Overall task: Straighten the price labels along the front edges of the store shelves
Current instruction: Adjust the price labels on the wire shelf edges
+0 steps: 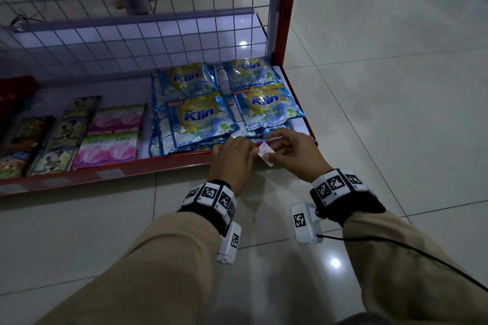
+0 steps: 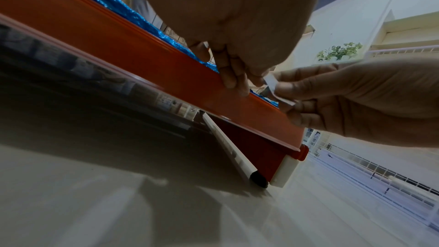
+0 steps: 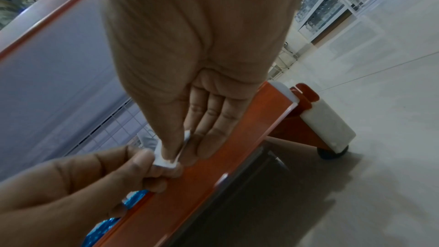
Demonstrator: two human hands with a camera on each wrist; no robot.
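Observation:
A small white price label [image 1: 265,153] sits tilted just above the red front edge [image 1: 105,174] of the bottom shelf, near its right end. My left hand [image 1: 237,155] pinches the label's left end; its fingers [image 2: 231,80] curl against the red edge [image 2: 142,59]. My right hand [image 1: 286,150] pinches the label's right end. In the right wrist view the label [image 3: 165,162] is caught between the thumb and straight fingers [image 3: 209,131], with the left hand [image 3: 71,185] meeting it from the lower left. The label [image 2: 273,85] is bent between the two hands.
Blue Klin detergent sachets [image 1: 200,116] lie on the shelf right behind my hands, with pink sachets [image 1: 111,140] and darker packs further left. A wire mesh [image 1: 132,34] backs the shelf and another red shelf hangs above. Glossy tiled floor [image 1: 396,87] spreads right; the shelf's foot [image 3: 332,138] stands on it.

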